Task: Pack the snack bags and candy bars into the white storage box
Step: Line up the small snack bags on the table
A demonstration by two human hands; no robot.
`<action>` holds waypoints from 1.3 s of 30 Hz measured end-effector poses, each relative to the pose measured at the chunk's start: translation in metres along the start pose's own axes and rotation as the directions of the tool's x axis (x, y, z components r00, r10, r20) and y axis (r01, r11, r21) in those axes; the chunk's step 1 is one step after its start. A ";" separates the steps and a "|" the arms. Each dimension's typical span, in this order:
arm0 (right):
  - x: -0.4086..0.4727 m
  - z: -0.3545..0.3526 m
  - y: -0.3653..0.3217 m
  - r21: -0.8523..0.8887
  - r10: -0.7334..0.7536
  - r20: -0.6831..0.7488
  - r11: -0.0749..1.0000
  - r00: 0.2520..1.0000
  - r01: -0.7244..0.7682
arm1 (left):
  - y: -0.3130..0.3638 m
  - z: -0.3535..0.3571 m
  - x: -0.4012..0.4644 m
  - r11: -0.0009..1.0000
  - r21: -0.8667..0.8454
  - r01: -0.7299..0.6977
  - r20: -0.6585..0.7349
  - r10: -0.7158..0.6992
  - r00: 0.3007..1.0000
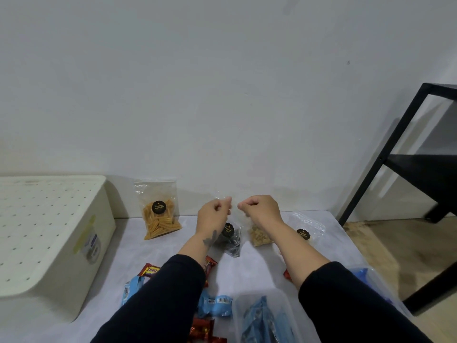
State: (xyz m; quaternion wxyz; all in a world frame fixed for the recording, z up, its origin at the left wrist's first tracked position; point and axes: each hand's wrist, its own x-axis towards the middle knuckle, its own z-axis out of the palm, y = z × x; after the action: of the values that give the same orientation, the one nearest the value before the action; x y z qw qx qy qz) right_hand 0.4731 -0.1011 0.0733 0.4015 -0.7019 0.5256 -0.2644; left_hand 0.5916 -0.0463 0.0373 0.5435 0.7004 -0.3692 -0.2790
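Both your hands, left hand (213,214) and right hand (259,209), pinch dark snack bag (231,237) top | risk: thin plastic slips from fingers | white storage box (49,231) lid closed, blocks packing

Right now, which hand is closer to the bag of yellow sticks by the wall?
Left. The left hand is just right of the bag of yellow sticks; the right hand is farther right.

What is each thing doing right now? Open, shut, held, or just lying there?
White storage box: lid on, shut.
Orange snack bag: leaning against the wall, untouched.
Clear bag with dark snacks: held up by its top.
Left hand: pinching that bag's top.
Right hand: pinching it too.
Blue candy bar: lying on the table.
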 end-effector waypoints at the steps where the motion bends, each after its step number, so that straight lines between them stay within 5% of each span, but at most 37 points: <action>1: -0.001 0.001 -0.002 -0.014 -0.002 -0.002 1.000 1.000 0.002 | 0.002 0.001 -0.001 0.999 -0.042 0.008 0.032 -0.007 0.999; 9: 0.003 0.008 -0.004 -0.080 -0.010 -0.036 0.997 0.999 0.007 | -0.003 -0.004 -0.009 0.996 -0.072 -0.059 0.009 0.060 0.998; 13: 0.004 0.008 0.004 0.005 -0.043 0.072 0.999 0.997 0.042 | -0.043 -0.011 -0.015 0.991 0.129 0.034 -0.131 -0.017 0.991; 20: 0.012 0.018 0.032 0.121 -0.004 0.007 0.993 1.000 0.003 | -0.080 0.002 0.001 0.963 0.206 0.172 0.129 -0.201 0.971; 25: 0.032 0.035 0.025 0.229 0.055 -0.050 0.972 0.997 -0.042 | -0.086 -0.001 0.007 0.969 0.190 0.161 -0.019 -0.160 0.987; 39: 0.080 0.093 0.003 0.240 0.069 0.130 0.966 0.989 -0.098 | -0.088 -0.032 0.032 0.918 0.264 0.296 -0.344 -0.197 0.918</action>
State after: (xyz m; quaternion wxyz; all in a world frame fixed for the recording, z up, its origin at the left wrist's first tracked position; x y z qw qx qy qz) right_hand 0.5703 -0.1505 0.0166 0.5271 -0.6386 0.4927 -0.2675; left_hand 0.6545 -0.0430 -0.0389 0.4376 0.8533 -0.2262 -0.1709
